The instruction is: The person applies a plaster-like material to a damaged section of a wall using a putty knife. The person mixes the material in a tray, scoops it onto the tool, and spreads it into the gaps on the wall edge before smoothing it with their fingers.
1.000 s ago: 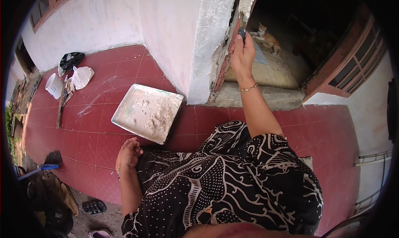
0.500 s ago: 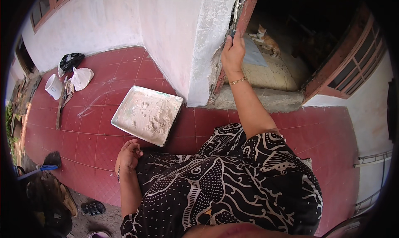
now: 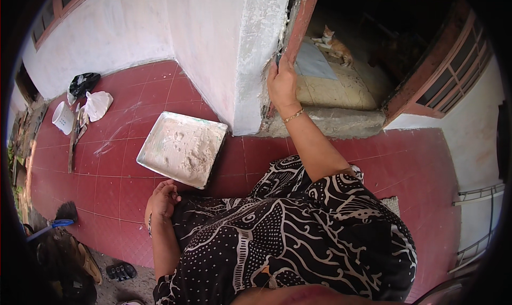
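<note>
One hand low: left hand (image 3: 161, 201), fingers half curled, near the tray's lower edge. Palm hidden, can't tell if it holds anything. Could steady the body for a long reach.
Tray (image 3: 194, 119): on red floor (image 3: 114, 193), by the foot of the wall (image 3: 205, 54). Handy spot, I'd leave it.
Paste (image 3: 189, 150): in tray, lumpier toward its right edge, thinner toward the left. Probably worth working the lumps out first.
Other hand up: right hand (image 3: 282, 86), fingers closed on a dark tool (image 3: 278, 58), at the ragged strip between wall and door frame (image 3: 301, 33).
Tool angle: only its end shows past the fingers; working edge hidden, so can't judge it. Best kept shallow, pressure even, strokes short and along the strip.
Wall's broken edge (image 3: 255, 65): rough and chipped. Firm pressing should beat skimming; loose crumbs would weaken the bond.
Frame face: reddish, right beside the fingers. Keep smears off it.
Cat (image 3: 336, 45): lying past the sill (image 3: 330, 121), clear of the hand.
</note>
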### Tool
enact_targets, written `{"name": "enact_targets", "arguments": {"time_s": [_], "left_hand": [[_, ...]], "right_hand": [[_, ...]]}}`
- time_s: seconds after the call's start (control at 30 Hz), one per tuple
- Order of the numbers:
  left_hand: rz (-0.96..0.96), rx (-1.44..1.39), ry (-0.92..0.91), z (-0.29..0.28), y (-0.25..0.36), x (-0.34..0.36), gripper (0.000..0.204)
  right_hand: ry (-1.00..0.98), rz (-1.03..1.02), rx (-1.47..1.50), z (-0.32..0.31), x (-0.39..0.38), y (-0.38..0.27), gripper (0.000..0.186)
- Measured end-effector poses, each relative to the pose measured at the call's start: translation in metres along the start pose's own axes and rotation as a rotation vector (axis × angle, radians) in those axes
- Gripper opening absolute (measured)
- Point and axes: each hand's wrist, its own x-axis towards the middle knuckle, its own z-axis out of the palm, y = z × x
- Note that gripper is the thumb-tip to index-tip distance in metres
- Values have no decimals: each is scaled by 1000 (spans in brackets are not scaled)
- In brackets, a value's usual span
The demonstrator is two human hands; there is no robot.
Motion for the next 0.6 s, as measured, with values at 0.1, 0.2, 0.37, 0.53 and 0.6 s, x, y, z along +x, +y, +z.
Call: {"name": "enact_targets", "arguments": {"time_s": [0.1, 0.2, 0.37, 0.53, 0.6], "left_hand": [[-1, 5, 5, -1, 0, -2, 20], [5, 13, 5, 0, 0, 0, 20], [12, 20, 4, 0, -2, -2, 20], [11, 33, 14, 0, -2, -5, 20], [16, 30, 13, 0, -1, -7, 20]], "right_hand": [[-51, 23, 24, -6, -5, -5, 33], [-70, 26, 37, -7, -12, -2, 36], [-102, 63, 86, -17, -25, -17, 35], [-65, 48, 111, -18, -42, -15, 35], [-84, 105, 150, -28, -48, -16, 34]]}}
